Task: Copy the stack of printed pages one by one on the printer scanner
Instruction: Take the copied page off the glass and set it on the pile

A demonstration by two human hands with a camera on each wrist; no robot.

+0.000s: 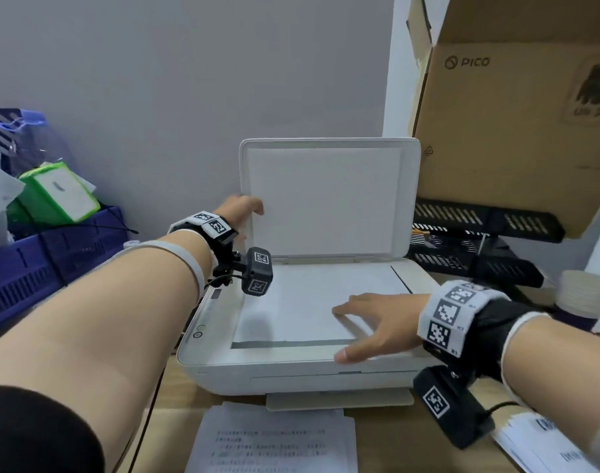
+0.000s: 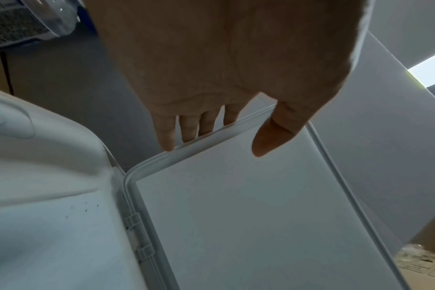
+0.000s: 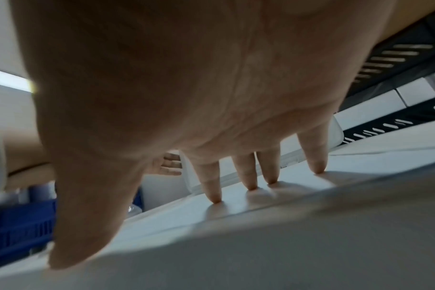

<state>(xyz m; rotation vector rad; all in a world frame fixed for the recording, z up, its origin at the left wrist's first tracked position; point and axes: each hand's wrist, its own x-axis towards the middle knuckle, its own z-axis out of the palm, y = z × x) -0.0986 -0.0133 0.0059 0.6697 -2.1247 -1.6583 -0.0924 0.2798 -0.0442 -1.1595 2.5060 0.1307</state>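
Fingertips (image 3: pixel 215 198) of the right hand (image 1: pixel 377 324) pressed flat on a white sheet (image 1: pixel 291 308) lying on the scanner bed; fingers were spread and nearly straight, thumb out over the front rim of the printer (image 1: pixel 291 373), nothing gripped. The sheet lay under and to the left of that hand, its near edge just short of a grey strip of exposed glass.

The left hand (image 1: pixel 238 208) was at the left edge of the raised scanner lid (image 1: pixel 329 199). In the left wrist view its fingers (image 2: pixel 188 129) went behind the lid's rim while the thumb sat in front of it, so the edge was held between them; how firm the hold was cannot be told. The lid stood close to upright, hinged along the back of the printer, beyond both hands.

Nearer than the right hand, in front of the printer's output tray, a stack of printed pages (image 1: pixel 274 438) lay face up on the wooden surface (image 1: pixel 383 445). More printed papers (image 1: pixel 544 442) lay below the right wrist, at the frame edge.

Left of the left forearm: blue crates (image 1: pixel 52 257) holding a green-and-white box (image 1: pixel 61 194). Right of the lid: black mesh trays (image 1: pixel 479 240), with a cardboard box (image 1: pixel 513 124) marked PICO resting on top.
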